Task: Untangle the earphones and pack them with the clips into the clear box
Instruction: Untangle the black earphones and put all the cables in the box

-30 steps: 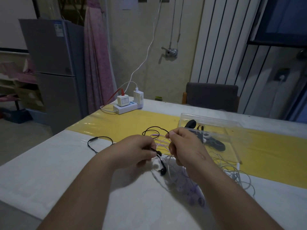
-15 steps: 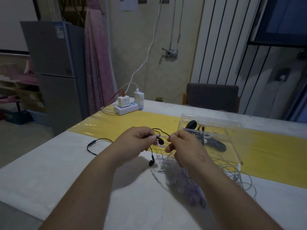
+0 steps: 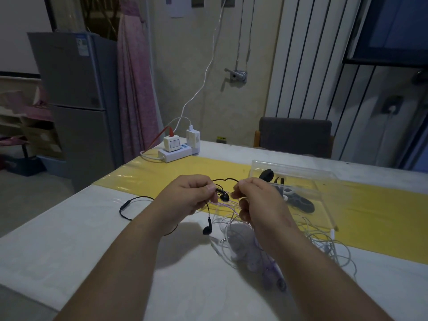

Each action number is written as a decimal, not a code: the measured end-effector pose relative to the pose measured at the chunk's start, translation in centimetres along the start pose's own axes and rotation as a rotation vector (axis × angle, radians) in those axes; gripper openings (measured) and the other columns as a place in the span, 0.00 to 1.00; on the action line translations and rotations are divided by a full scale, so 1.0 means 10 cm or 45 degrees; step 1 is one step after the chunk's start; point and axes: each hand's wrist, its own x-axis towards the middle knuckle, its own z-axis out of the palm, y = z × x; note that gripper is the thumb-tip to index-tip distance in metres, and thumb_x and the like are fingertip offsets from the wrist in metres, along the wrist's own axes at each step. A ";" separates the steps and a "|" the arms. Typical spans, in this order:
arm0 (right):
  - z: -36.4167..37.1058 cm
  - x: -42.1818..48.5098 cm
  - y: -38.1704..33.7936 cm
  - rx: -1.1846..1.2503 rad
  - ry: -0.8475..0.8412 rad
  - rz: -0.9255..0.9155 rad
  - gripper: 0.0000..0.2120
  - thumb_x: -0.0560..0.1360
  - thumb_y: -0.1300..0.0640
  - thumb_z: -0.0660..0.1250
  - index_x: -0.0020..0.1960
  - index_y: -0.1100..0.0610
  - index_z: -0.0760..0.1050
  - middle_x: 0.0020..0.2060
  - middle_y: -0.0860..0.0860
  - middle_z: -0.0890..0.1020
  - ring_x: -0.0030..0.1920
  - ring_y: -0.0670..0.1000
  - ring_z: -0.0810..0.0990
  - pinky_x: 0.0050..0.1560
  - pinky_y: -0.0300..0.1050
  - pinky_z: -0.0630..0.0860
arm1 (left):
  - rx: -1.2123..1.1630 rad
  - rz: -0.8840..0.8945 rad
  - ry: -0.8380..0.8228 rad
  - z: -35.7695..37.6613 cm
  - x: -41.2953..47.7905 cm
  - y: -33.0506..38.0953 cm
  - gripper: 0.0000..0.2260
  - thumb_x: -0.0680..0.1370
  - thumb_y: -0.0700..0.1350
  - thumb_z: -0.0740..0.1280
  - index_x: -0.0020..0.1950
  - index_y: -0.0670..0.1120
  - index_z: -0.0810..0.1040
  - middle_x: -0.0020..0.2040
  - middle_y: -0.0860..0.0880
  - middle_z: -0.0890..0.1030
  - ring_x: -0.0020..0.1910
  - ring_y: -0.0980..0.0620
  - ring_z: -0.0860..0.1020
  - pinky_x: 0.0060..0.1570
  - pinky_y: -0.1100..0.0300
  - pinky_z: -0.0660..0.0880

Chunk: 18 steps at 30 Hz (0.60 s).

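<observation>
My left hand [image 3: 188, 193] pinches the black earphone cable just above the table; one black earbud [image 3: 224, 196] sticks out beside its thumb and the other black earbud [image 3: 207, 230] dangles below. The rest of the black cable [image 3: 129, 202] loops on the table to the left. My right hand [image 3: 257, 200] pinches thin pale and purple cables that run down into a tangle of white and purple earphones [image 3: 261, 253] under my wrist. The clear box [image 3: 294, 172] lies open behind my right hand, with dark clips [image 3: 298, 201] inside it.
A white power strip [image 3: 176, 154] with chargers and cables sits at the table's far left corner. A yellow runner [image 3: 370, 216] crosses the white table [image 3: 69, 239]. Behind the far edge stands a grey chair [image 3: 294, 135]; a grey fridge [image 3: 74, 96] is at the left.
Both hands have risen slightly and stayed close together. The lower black earbud has swung left and hangs lower under my left hand; the other bud now shows between the hands.
</observation>
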 end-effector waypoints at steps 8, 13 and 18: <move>0.02 -0.08 -0.06 -0.087 -0.171 -0.002 0.04 0.79 0.56 0.63 0.48 0.55 0.75 0.40 0.51 0.83 0.34 0.45 0.77 0.35 0.42 0.68 | 0.043 -0.075 0.014 0.02 0.00 -0.03 0.08 0.70 0.46 0.69 0.34 0.45 0.81 0.28 0.49 0.75 0.28 0.54 0.66 0.27 0.63 0.59; 0.02 -0.07 -0.03 -0.089 -0.221 -0.052 0.07 0.71 0.66 0.71 0.46 0.58 0.76 0.36 0.51 0.77 0.27 0.40 0.72 0.28 0.34 0.67 | -0.016 -0.079 0.026 0.02 0.02 -0.04 0.08 0.69 0.46 0.69 0.36 0.41 0.78 0.26 0.50 0.73 0.25 0.56 0.66 0.26 0.65 0.59; 0.02 -0.05 -0.02 -0.308 -0.112 -0.070 0.07 0.71 0.63 0.66 0.41 0.52 0.78 0.30 0.46 0.75 0.28 0.45 0.68 0.30 0.40 0.63 | -0.227 0.077 0.057 0.00 0.01 -0.03 0.03 0.69 0.38 0.69 0.41 0.40 0.76 0.31 0.44 0.73 0.26 0.53 0.64 0.27 0.62 0.58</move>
